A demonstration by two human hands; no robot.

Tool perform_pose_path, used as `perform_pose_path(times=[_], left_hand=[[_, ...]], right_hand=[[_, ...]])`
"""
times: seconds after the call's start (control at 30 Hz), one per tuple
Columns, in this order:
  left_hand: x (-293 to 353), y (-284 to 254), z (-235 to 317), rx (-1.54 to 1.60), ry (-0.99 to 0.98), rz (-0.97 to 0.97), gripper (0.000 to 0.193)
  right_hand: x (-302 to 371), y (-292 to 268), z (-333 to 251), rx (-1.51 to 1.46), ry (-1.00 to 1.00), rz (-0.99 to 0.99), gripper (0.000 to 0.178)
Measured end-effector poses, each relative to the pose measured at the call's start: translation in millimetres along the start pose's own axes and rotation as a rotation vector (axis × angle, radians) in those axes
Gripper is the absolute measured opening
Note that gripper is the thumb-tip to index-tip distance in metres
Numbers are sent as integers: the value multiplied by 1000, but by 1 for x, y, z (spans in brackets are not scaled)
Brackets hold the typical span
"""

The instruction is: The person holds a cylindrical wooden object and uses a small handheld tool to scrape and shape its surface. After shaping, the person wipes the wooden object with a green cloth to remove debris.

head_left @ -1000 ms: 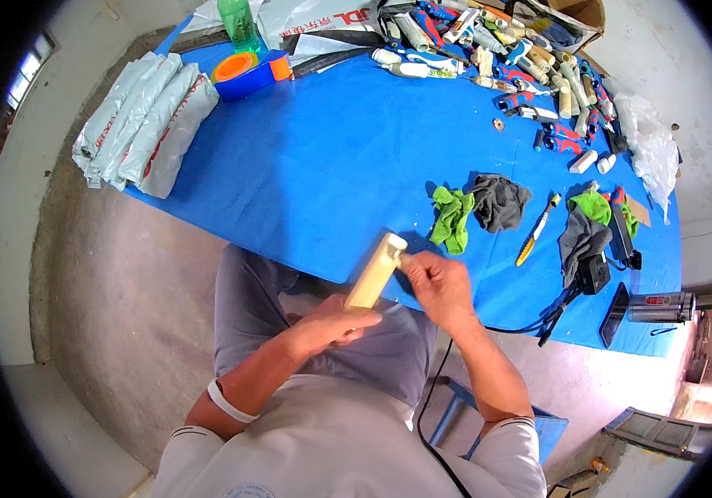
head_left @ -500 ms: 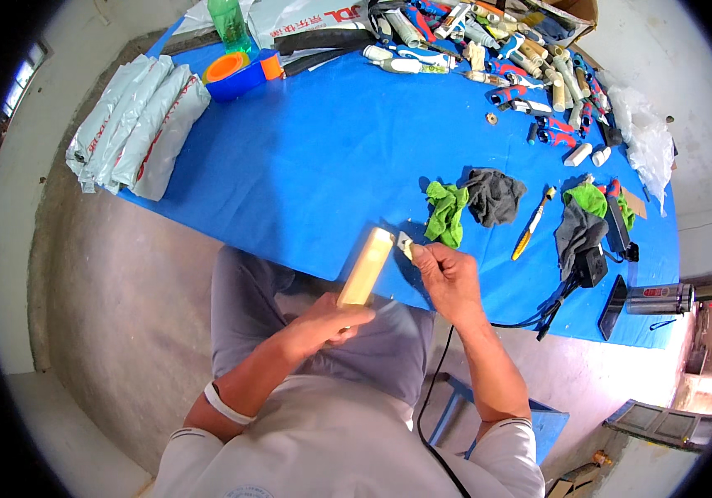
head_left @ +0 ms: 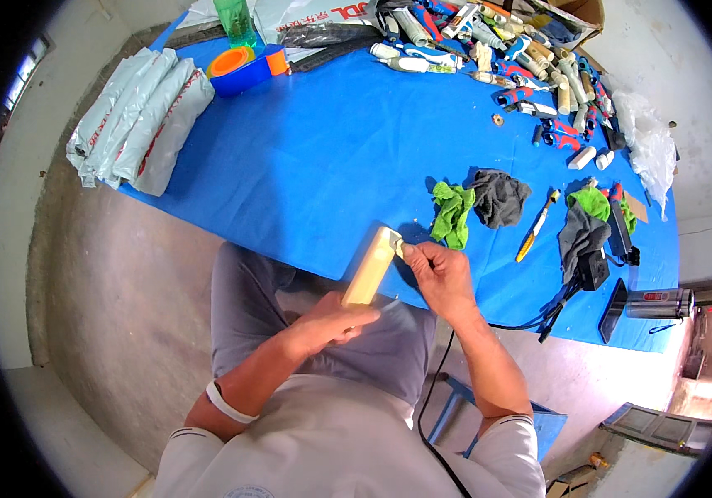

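Observation:
My left hand (head_left: 329, 320) is closed round the lower end of a long, cream-yellow plastic casing (head_left: 368, 275), which tilts up and to the right over the table's near edge. At its upper end, my right hand (head_left: 446, 280) pinches a small pale piece (head_left: 397, 246) between thumb and forefinger. That piece touches or overlaps the casing's end; whether it sits inside cannot be made out. Just beyond my right hand lie a crumpled green cloth (head_left: 452, 214) and a dark grey cloth (head_left: 499, 199).
Many handle-like casings (head_left: 530, 70) lie heaped at the far right. A yellow toothbrush (head_left: 537, 228), a black power adapter (head_left: 593, 270), a phone (head_left: 613, 310) and a steel flask (head_left: 659, 302) are to the right. Grey-white mailing bags (head_left: 136, 116) and a blue-orange tape dispenser (head_left: 248, 76) are at the left.
My right hand has moved slightly left, bringing the small pale piece against the upper end of the casing. The left hand keeps its hold, almost in place.

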State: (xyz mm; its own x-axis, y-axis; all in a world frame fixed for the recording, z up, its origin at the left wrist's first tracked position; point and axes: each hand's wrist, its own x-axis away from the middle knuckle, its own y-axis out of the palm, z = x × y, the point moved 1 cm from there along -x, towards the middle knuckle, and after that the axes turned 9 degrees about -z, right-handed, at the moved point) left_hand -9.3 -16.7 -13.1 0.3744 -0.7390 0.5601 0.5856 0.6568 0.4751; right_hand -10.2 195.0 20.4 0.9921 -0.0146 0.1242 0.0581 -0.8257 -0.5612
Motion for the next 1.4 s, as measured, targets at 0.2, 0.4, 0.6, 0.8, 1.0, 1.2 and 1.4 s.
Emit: perform_pose_path(times=[0.2, 0.4, 0.6, 0.8, 1.0, 1.2, 1.4], left_hand=[[0, 0, -2, -36, 16, 7, 27], [0, 1, 0, -60, 37, 6, 28], [-4, -1, -5, -114, 29, 15, 35], [-1, -1, -6, -119, 41, 12, 35], [3, 1, -1, -115, 29, 16, 34], [0, -5, -9, -83, 2, -3, 30], [7, 2, 0, -18, 30, -17, 30]], right_hand=[[-3, 6, 3, -89, -61, 68, 32], [0, 3, -1, 89, -80, 2, 29], [1, 8, 2, 119, -210, -8, 22], [-4, -2, -1, 159, -119, -13, 24], [-9, -2, -1, 61, -99, 7, 32], [-11, -4, -4, 95, -72, 62, 36], [2, 5, -10, 135, -51, -96, 33]])
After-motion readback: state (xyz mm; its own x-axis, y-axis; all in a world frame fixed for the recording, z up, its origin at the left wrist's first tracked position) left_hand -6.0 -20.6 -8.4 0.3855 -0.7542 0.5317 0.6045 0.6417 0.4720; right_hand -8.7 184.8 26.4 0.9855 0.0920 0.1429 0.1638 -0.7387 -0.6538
